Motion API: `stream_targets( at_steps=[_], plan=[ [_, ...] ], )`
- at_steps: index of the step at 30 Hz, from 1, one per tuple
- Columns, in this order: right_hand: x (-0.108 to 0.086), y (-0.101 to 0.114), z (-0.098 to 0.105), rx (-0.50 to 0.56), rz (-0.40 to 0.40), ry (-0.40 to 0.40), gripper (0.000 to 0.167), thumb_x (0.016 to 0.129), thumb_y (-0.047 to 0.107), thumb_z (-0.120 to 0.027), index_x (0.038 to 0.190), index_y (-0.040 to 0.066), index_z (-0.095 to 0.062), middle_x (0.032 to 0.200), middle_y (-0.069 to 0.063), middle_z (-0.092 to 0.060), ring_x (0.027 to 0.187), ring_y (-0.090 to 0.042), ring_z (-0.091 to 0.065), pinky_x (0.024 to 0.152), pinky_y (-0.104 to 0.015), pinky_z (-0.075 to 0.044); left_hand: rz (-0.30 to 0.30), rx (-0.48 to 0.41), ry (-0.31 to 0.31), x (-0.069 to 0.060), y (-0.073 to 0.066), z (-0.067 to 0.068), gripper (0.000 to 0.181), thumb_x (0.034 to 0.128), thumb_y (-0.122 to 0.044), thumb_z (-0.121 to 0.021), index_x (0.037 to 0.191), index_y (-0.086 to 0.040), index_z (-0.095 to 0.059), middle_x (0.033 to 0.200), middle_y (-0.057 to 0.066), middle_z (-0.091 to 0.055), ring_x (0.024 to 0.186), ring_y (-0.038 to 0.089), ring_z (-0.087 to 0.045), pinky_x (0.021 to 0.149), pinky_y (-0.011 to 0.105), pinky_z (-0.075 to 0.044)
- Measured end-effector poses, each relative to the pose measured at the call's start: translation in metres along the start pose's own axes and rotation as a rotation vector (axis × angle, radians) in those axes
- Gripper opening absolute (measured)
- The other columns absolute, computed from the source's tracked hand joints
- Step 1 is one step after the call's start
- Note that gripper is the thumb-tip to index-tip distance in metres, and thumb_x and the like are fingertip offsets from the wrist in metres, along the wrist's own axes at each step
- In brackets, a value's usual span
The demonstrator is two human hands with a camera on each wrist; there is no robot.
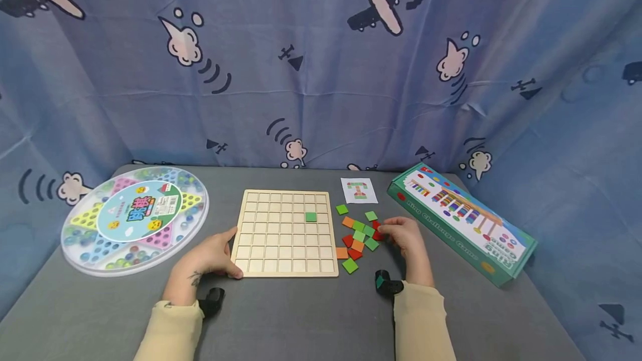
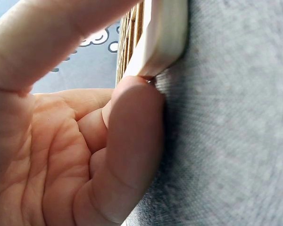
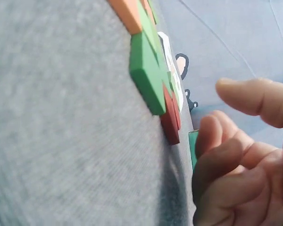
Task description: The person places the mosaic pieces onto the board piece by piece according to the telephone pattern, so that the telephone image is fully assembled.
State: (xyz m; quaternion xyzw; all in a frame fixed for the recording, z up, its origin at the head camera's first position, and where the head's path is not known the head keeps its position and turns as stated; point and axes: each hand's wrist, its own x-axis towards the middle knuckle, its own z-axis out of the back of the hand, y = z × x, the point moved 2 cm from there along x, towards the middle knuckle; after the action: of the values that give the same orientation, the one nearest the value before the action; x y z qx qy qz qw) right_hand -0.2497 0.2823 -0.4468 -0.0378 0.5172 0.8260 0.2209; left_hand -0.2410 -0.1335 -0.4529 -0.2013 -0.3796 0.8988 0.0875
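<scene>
A square wooden grid board (image 1: 281, 273) lies mid-table, with one green tile (image 1: 311, 216) in a cell toward its right side. My left hand (image 1: 210, 255) rests at the board's front left corner, thumb and index finger spread apart and touching its edge. In the left wrist view a fingertip (image 2: 137, 94) presses that corner. To the right of the board, green, orange and red tiles (image 1: 358, 235) lie loosely heaped. My right hand (image 1: 406, 235) reaches over the red tiles (image 3: 170, 122) at the heap's right edge. Its thumb and fingers stand apart, and no tile shows between them.
A printed pattern card (image 1: 358, 190) lies behind the tiles. A green game box (image 1: 461, 222) stands at an angle on the right, and a round marble board (image 1: 135, 219) occupies the left. Patterned cloth (image 1: 321, 99) hangs along the table's back.
</scene>
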Motion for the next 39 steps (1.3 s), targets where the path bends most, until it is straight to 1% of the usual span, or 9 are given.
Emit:
stream_targets(
  at_steps=[3, 9, 15, 19, 21, 24, 30, 35, 39],
  plan=[
    [0.0001, -0.0011, -0.0004, -0.039, -0.012, 0.019, 0.025, 0.079, 0.014, -0.067, 0.098, -0.001, -0.063, 0.065, 0.004, -0.051, 0.058, -0.015, -0.046, 0.052, -0.027, -0.035, -0.005, -0.004, 0.000, 0.0000, 0.0006, 0.0000, 0.114, 0.0534, -0.011, -0.088, 0.145, 0.005, -0.021, 0.061, 0.007, -0.054, 0.049, 0.014, -0.047, 0.048, 0.028, -0.040],
    [-0.0009, -0.0025, -0.0011, -0.103, -0.024, 0.047, 0.022, 0.078, 0.012, -0.068, 0.094, -0.004, -0.065, 0.068, 0.001, -0.050, 0.057, -0.015, -0.042, 0.052, -0.027, -0.033, -0.006, -0.014, -0.003, 0.0002, 0.0005, -0.0005, 0.115, 0.0529, -0.010, -0.088, 0.145, 0.004, -0.021, 0.062, 0.007, -0.054, 0.048, 0.014, -0.046, 0.048, 0.028, -0.040],
    [-0.0009, -0.0031, -0.0035, -0.178, 0.004, 0.040, 0.020, 0.075, 0.007, -0.070, 0.090, -0.005, -0.064, 0.077, -0.005, -0.054, 0.069, -0.019, -0.044, 0.058, -0.028, -0.036, 0.008, -0.004, -0.004, -0.0002, -0.0008, -0.0002, 0.114, 0.0536, -0.011, -0.087, 0.145, 0.003, -0.021, 0.062, 0.007, -0.054, 0.049, 0.014, -0.047, 0.048, 0.028, -0.040],
    [-0.0016, -0.0019, -0.0052, -0.263, 0.022, 0.033, 0.016, 0.074, 0.006, -0.070, 0.085, -0.003, -0.063, 0.083, -0.009, -0.055, 0.076, -0.022, -0.047, 0.060, -0.027, -0.038, 0.008, -0.006, -0.002, -0.0006, -0.0011, 0.0000, 0.113, 0.0539, -0.010, -0.087, 0.145, 0.004, -0.021, 0.063, 0.007, -0.054, 0.049, 0.015, -0.047, 0.048, 0.028, -0.040],
    [-0.0014, -0.0015, -0.0058, -0.299, 0.025, 0.028, 0.015, 0.074, 0.008, -0.070, 0.083, -0.002, -0.062, 0.083, -0.009, -0.055, 0.076, -0.023, -0.048, 0.059, -0.027, -0.038, 0.007, -0.007, -0.003, -0.0006, -0.0008, 0.0000, 0.113, 0.0540, -0.010, -0.087, 0.145, 0.004, -0.022, 0.063, 0.007, -0.054, 0.049, 0.015, -0.047, 0.048, 0.029, -0.040],
    [-0.0013, -0.0015, -0.0066, -0.343, 0.026, 0.021, 0.013, 0.073, 0.010, -0.070, 0.075, 0.002, -0.060, 0.076, -0.007, -0.052, 0.071, -0.021, -0.047, 0.057, -0.027, -0.037, 0.008, -0.004, -0.006, -0.0005, -0.0002, -0.0003, 0.112, 0.0541, -0.011, -0.087, 0.145, 0.004, -0.023, 0.063, 0.007, -0.053, 0.049, 0.015, -0.047, 0.049, 0.029, -0.040],
    [-0.0008, -0.0005, -0.0071, -0.347, 0.002, 0.030, 0.025, 0.072, 0.011, -0.069, 0.058, 0.010, -0.048, 0.059, -0.001, -0.041, 0.058, -0.018, -0.041, 0.051, -0.028, -0.033, 0.016, -0.016, -0.011, -0.0006, -0.0005, -0.0005, 0.111, 0.0543, -0.010, -0.087, 0.145, 0.003, -0.023, 0.063, 0.008, -0.053, 0.049, 0.015, -0.047, 0.048, 0.029, -0.040],
    [-0.0023, 0.0019, -0.0067, -0.317, 0.005, 0.049, 0.026, 0.071, 0.015, -0.067, 0.055, 0.011, -0.047, 0.057, 0.000, -0.041, 0.055, -0.016, -0.039, 0.049, -0.028, -0.032, 0.019, -0.024, -0.012, -0.0006, -0.0007, -0.0006, 0.111, 0.0546, -0.009, -0.086, 0.145, 0.003, -0.022, 0.063, 0.008, -0.054, 0.048, 0.015, -0.047, 0.048, 0.029, -0.040],
    [-0.0029, 0.0048, -0.0055, -0.221, -0.010, 0.062, 0.022, 0.074, 0.016, -0.063, 0.058, 0.012, -0.048, 0.056, 0.000, -0.046, 0.050, -0.016, -0.039, 0.047, -0.027, -0.032, 0.020, -0.020, -0.012, -0.0007, -0.0007, -0.0004, 0.111, 0.0547, -0.009, -0.086, 0.145, 0.003, -0.022, 0.063, 0.008, -0.054, 0.048, 0.015, -0.047, 0.048, 0.029, -0.041]
  ],
)
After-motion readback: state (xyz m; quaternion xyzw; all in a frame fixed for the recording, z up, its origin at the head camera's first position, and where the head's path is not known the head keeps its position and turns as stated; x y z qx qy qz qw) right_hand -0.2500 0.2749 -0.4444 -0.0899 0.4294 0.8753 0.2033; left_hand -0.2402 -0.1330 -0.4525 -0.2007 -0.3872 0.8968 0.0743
